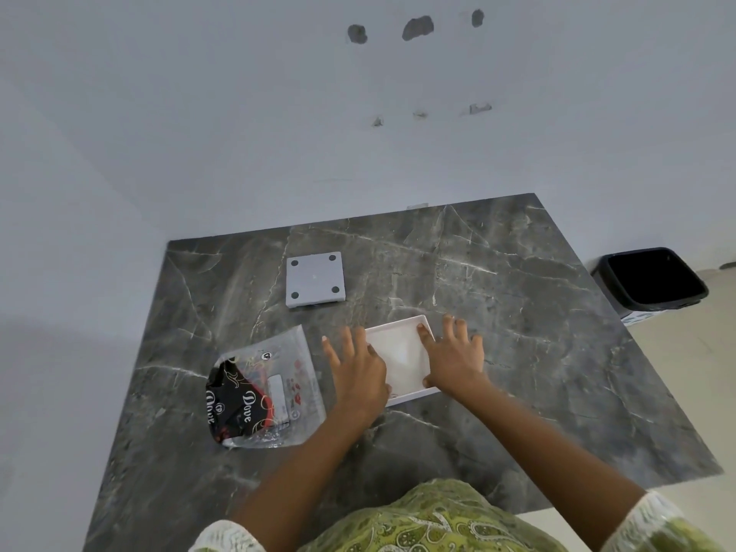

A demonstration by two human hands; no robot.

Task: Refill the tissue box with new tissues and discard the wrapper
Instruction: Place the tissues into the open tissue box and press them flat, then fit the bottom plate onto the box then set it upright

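Note:
A square white tissue box (402,354) lies open on the dark marble table (498,312), white tissues showing inside. My left hand (358,372) rests flat on its left side, fingers spread. My right hand (454,358) lies over its right rim, index finger reaching inside and thumb at the near edge. The empty clear plastic wrapper (267,392) with black and red "Dove" print lies crumpled to the left of the box, apart from my hands. The box's grey base plate (315,278), with dark round feet at its corners, sits farther back on the table.
A black open waste bin (653,280) stands on the floor beyond the table's right edge. A pale wall rises behind the table and on the left. My green patterned clothing fills the bottom of the view.

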